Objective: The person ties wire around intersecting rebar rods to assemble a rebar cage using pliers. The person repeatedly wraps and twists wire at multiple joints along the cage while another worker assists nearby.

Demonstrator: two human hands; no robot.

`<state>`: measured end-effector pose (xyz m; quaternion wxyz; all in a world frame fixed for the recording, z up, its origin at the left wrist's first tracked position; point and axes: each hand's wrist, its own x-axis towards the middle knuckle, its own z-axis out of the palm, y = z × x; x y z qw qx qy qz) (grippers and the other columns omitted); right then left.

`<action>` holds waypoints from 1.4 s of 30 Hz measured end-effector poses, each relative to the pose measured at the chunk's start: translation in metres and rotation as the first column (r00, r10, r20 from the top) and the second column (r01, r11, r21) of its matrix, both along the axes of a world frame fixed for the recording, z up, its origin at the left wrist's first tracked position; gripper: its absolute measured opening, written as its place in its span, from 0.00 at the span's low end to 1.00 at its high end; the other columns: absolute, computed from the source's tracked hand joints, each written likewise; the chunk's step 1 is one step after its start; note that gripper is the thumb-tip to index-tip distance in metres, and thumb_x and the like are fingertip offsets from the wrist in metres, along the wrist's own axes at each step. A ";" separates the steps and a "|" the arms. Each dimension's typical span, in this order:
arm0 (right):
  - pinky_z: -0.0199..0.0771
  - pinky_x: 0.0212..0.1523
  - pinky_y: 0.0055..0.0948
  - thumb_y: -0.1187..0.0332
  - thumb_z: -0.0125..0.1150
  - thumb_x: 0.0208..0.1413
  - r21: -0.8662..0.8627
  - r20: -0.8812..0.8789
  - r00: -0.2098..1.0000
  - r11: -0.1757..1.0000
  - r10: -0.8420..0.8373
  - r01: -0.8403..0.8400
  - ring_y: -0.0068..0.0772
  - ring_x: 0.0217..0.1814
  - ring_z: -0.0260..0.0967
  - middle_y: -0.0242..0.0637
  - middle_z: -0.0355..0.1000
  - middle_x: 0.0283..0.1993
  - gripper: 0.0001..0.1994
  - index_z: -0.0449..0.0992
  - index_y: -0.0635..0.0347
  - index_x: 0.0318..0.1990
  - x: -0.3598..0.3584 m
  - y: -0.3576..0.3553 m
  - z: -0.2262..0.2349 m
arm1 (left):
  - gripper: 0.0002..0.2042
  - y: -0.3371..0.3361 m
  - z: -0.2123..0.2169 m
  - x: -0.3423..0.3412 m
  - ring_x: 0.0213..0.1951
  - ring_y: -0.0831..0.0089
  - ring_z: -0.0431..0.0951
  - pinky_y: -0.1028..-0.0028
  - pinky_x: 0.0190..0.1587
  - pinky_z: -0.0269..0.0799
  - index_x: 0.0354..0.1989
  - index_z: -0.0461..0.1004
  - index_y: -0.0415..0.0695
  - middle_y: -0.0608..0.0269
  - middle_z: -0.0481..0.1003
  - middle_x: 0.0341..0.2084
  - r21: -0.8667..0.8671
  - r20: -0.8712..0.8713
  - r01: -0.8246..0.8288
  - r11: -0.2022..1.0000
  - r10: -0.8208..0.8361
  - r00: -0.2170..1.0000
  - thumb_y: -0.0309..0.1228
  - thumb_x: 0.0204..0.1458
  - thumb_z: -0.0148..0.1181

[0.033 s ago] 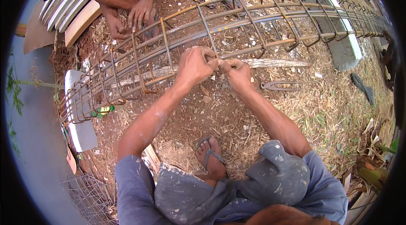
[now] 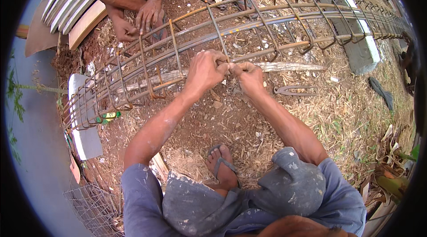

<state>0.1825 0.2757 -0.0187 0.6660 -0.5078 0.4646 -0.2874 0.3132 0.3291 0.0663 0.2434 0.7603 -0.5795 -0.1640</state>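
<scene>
A long rebar cage (image 2: 284, 46) of rusty bars and square stirrups stretches across the view in front of me. At the near bar, where a greyish stirrup (image 2: 218, 31) meets it, my left hand (image 2: 204, 70) is closed with thumb and fingers pinched. Close against it, my right hand (image 2: 250, 76) is also pinched shut at the same joint. Whatever small thing lies between the fingertips is too small to make out. A pair of pincers (image 2: 279, 90) lies on the ground, to the right of my right hand.
Pale blocks prop the cage at left (image 2: 86, 141) and right (image 2: 362, 56). Across the cage, a co-worker squats, one hand (image 2: 149, 14) by a stirrup. Stacked boards (image 2: 86, 25) lie far left, wire mesh (image 2: 91, 206) near left. A dark cloth strip (image 2: 381, 93) lies right.
</scene>
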 end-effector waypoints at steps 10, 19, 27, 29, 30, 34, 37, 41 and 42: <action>0.71 0.46 0.37 0.64 0.61 0.58 0.004 -0.061 0.940 0.941 0.337 -0.337 0.35 0.43 0.73 0.45 0.75 0.47 0.20 0.72 0.70 0.53 -0.031 0.016 0.029 | 0.09 -0.001 -0.015 0.012 0.32 0.53 0.79 0.59 0.36 0.74 0.30 0.81 0.40 0.53 0.78 0.28 -0.127 0.264 0.223 0.967 -0.184 0.947 0.33 0.48 0.64; 0.72 0.33 0.45 0.75 0.58 0.51 -0.694 -0.431 0.834 0.465 0.344 -0.550 0.49 0.32 0.70 0.45 0.69 0.31 0.07 0.77 0.66 0.37 -0.033 0.008 0.055 | 0.10 0.019 -0.063 -0.017 0.35 0.62 0.77 0.62 0.34 0.73 0.34 0.77 0.36 0.56 0.74 0.29 -0.556 0.143 0.080 0.828 0.000 0.990 0.24 0.42 0.68; 0.75 0.29 0.44 0.72 0.55 0.52 -0.610 -0.741 0.667 0.336 0.079 -0.718 0.49 0.30 0.75 0.47 0.73 0.30 0.09 0.77 0.64 0.39 -0.026 -0.051 0.074 | 0.05 0.009 -0.054 -0.017 0.26 0.64 0.77 0.66 0.30 0.71 0.27 0.78 0.38 0.58 0.75 0.23 -0.407 -0.166 -0.151 0.901 0.090 0.982 0.23 0.43 0.69; 0.74 0.26 0.45 0.71 0.54 0.53 -0.557 -0.781 0.612 0.307 0.121 -0.772 0.47 0.27 0.75 0.45 0.72 0.27 0.08 0.76 0.64 0.37 -0.035 -0.032 0.061 | 0.06 0.010 -0.057 -0.011 0.28 0.66 0.78 0.67 0.28 0.72 0.29 0.79 0.39 0.59 0.76 0.25 -0.431 -0.118 -0.080 0.899 0.031 0.993 0.25 0.43 0.70; 0.74 0.25 0.44 0.71 0.54 0.54 -0.579 -0.761 0.630 0.279 0.153 -0.766 0.45 0.25 0.74 0.44 0.72 0.25 0.07 0.76 0.63 0.37 -0.039 -0.022 0.050 | 0.06 0.009 -0.055 -0.011 0.27 0.66 0.78 0.67 0.27 0.72 0.29 0.79 0.39 0.59 0.76 0.25 -0.433 -0.105 -0.052 0.900 0.007 0.994 0.25 0.44 0.69; 0.74 0.25 0.37 0.65 0.54 0.61 -0.150 -0.342 0.700 0.699 0.627 -0.699 0.36 0.22 0.71 0.35 0.70 0.21 0.10 0.74 0.62 0.33 -0.053 -0.021 0.082 | 0.05 0.016 -0.048 -0.009 0.30 0.64 0.77 0.65 0.32 0.72 0.29 0.79 0.40 0.59 0.76 0.27 -0.456 -0.060 0.000 0.890 -0.031 0.998 0.26 0.46 0.68; 0.77 0.41 0.37 0.57 0.54 0.63 0.160 0.151 0.786 0.770 0.600 -0.618 0.35 0.35 0.73 0.39 0.74 0.30 0.16 0.76 0.63 0.42 -0.078 -0.018 0.052 | 0.10 0.020 -0.047 0.002 0.37 0.62 0.76 0.61 0.39 0.71 0.32 0.79 0.40 0.57 0.75 0.26 -0.448 0.108 0.057 0.892 -0.010 0.994 0.32 0.45 0.70; 0.73 0.56 0.47 0.51 0.57 0.60 -0.149 -0.746 0.540 0.694 0.389 -0.705 0.45 0.54 0.71 0.48 0.69 0.53 0.28 0.66 0.61 0.61 -0.151 -0.058 -0.031 | 0.24 0.024 -0.044 -0.003 0.40 0.57 0.77 0.58 0.43 0.74 0.45 0.79 0.40 0.49 0.76 0.30 -0.294 0.186 -0.031 0.955 0.089 0.979 0.44 0.44 0.71; 0.71 0.58 0.49 0.50 0.58 0.59 -0.185 -0.978 0.207 0.435 0.004 -0.881 0.47 0.58 0.69 0.49 0.65 0.60 0.32 0.62 0.59 0.65 -0.172 -0.067 -0.055 | 0.24 0.020 -0.041 -0.005 0.42 0.55 0.78 0.58 0.45 0.73 0.45 0.79 0.41 0.49 0.77 0.32 -0.198 0.191 -0.026 0.980 0.064 0.979 0.44 0.44 0.71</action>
